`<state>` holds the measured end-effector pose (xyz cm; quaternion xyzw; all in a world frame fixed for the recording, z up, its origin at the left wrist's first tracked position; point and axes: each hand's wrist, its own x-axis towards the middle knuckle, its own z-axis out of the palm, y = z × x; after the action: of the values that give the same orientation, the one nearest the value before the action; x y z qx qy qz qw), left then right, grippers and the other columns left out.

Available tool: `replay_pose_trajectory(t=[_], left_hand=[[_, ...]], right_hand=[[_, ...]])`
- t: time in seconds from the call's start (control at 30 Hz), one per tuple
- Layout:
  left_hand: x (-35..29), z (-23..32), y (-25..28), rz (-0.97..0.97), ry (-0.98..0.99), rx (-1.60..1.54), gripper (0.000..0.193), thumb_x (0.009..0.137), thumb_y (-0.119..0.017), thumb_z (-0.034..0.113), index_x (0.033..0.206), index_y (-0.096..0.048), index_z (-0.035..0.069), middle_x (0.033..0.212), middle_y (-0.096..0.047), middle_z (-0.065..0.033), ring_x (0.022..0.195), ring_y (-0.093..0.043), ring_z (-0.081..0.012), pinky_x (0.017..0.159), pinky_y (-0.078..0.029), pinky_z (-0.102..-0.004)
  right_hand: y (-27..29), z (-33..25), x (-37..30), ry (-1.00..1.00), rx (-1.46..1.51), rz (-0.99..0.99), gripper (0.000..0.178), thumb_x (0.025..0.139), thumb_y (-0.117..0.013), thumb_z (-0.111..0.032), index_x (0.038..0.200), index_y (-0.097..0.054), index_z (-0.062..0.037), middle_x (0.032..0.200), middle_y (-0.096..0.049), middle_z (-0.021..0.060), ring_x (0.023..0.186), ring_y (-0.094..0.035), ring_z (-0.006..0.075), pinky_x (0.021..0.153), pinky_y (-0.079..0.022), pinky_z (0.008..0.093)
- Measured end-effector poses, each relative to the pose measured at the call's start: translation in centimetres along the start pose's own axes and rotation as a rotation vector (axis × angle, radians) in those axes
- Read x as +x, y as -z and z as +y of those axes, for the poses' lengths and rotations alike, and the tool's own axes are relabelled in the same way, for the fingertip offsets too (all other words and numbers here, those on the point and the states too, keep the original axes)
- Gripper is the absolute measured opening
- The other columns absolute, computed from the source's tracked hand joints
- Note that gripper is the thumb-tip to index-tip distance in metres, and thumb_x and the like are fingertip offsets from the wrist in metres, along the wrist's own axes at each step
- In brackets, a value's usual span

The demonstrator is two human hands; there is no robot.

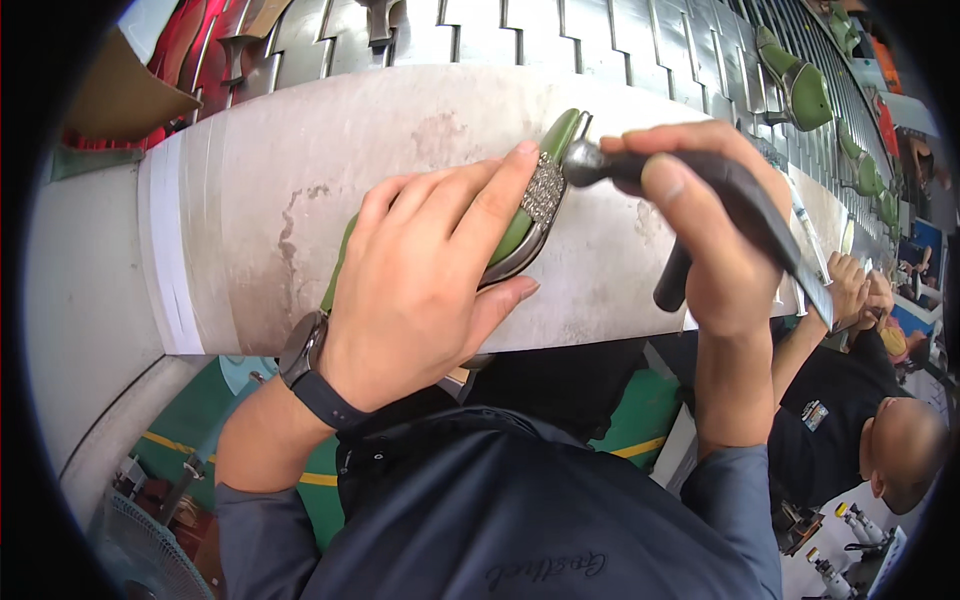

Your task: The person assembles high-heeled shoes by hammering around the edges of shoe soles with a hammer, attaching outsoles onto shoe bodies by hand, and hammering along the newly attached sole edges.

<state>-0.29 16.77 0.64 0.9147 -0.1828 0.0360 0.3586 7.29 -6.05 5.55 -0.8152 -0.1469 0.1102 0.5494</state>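
A green shoe (pixel 512 236) with a band of silvery glittering stones lies on the pale worktop in front of me. My left hand (pixel 420 250), with a dark watch on its wrist, is laid over it and grips it, the index finger beside the glittering band and the thumb at its lower edge. The hand hides much of the shoe. A hammer (pixel 735 185) with a rounded metal face, dark body and flat tail is in my right hand (pixel 725 230), whose fingers are closed round it. The rounded face is close to the glittering band; whether they touch, I cannot tell.
The stained pale worktop (pixel 250 250) lies between me and a metal slat conveyor (pixel 480 40). Green shoes, one a heeled shoe (pixel 800 90), stand along the conveyor at right. A co-worker (pixel 840 400) is close on my right, hands near the worktop's end. A fan (pixel 150 550) is at lower left.
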Motion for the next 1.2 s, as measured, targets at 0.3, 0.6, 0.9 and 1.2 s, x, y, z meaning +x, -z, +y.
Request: replay_pose_trajectory(t=[0.3, 0.6, 0.9, 1.2], left_hand=[[-0.1, 0.1, -0.3, 0.029, -0.007, -0.007, 0.095, 0.073, -0.087, 0.012, 0.158, -0.045, 0.004, 0.132, -0.065, -0.0158, 0.116, -0.062, -0.0361, 0.103, -0.045, -0.0455], [-0.4, -0.2, -0.5, 0.051, -0.019, -0.014, 0.096, 0.072, -0.088, 0.011, 0.158, -0.045, 0.005, 0.127, -0.066, -0.0161, 0.114, -0.062, -0.0363, 0.102, -0.045, -0.0455], [-0.7, -0.5, -0.5, 0.039, -0.054, 0.015, 0.1, 0.073, -0.084, 0.016, 0.161, -0.038, 0.003, 0.127, -0.065, -0.0189, 0.116, -0.061, -0.0386, 0.105, -0.043, -0.0471], [-2.8, -5.4, 1.5, -0.041, -0.126, -0.125, 0.071, 0.097, -0.071, 0.039, 0.153, -0.05, 0.0, 0.148, -0.058, -0.0219, 0.135, -0.055, -0.0395, 0.115, -0.038, -0.0462]], right_hand=[[0.1, -2.0, -2.1, 0.163, -0.214, -0.19, 0.032, 0.086, -0.075, -0.014, 0.107, -0.069, 0.0081, 0.11, -0.076, 0.0235, 0.1, -0.073, 0.0272, 0.093, -0.056, 0.0366], [-3.5, 1.2, -5.3, 0.438, -0.149, 0.068, 0.034, 0.081, -0.082, -0.001, 0.112, -0.07, 0.0063, 0.103, -0.075, 0.0236, 0.091, -0.077, 0.0292, 0.081, -0.061, 0.0338], [-11.6, 1.8, -10.2, 0.447, -0.239, 0.381, 0.039, 0.076, -0.085, -0.006, 0.111, -0.071, 0.0047, 0.103, -0.076, 0.0222, 0.097, -0.078, 0.035, 0.089, -0.063, 0.0395], [-8.2, 2.0, -9.0, 0.54, -0.277, 0.31, 0.041, 0.08, -0.084, -0.004, 0.116, -0.068, 0.0057, 0.113, -0.074, 0.0259, 0.101, -0.076, 0.0394, 0.089, -0.062, 0.0418]])
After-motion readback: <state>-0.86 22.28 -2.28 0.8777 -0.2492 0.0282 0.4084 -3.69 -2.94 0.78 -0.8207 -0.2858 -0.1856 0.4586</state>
